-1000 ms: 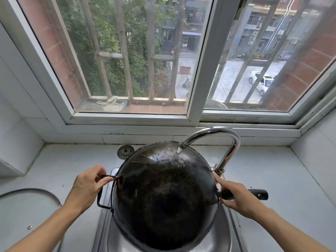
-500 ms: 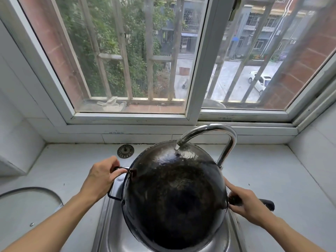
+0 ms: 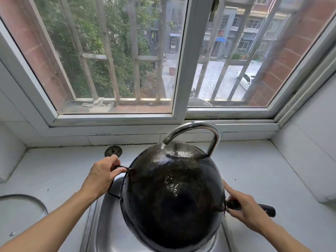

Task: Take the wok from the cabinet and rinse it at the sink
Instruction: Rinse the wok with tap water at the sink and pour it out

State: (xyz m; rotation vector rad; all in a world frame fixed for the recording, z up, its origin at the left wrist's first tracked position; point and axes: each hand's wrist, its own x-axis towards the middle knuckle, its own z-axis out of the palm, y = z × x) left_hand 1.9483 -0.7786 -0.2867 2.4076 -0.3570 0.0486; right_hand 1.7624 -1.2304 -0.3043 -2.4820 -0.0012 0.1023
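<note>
From the head view, my only one, I have the wok held over the sink, turned so its dark rounded underside faces up toward me, with its far rim tipped up under the faucet. Water is running from the spout onto the upper back of the wok and sheeting down it.

My left hand is clamped on the small loop handle at the wok's left rim, fingers curled around the upper end of the wire. My right hand is closed around the long black handle just where it joins the right rim; the handle's free end pokes out past my fingers, over the counter.

What matters for the next move, I judge, is the line between the two handles: it runs left to right across the sink, a little lower on the right, and the faucet sits behind that line, at the far edge. So the wok can roll about that line, far rim toward or away from the stream, with both hands sharing the turn. The right hand has the longer lever, so I'd expect it to lead while the left just pivots
</note>
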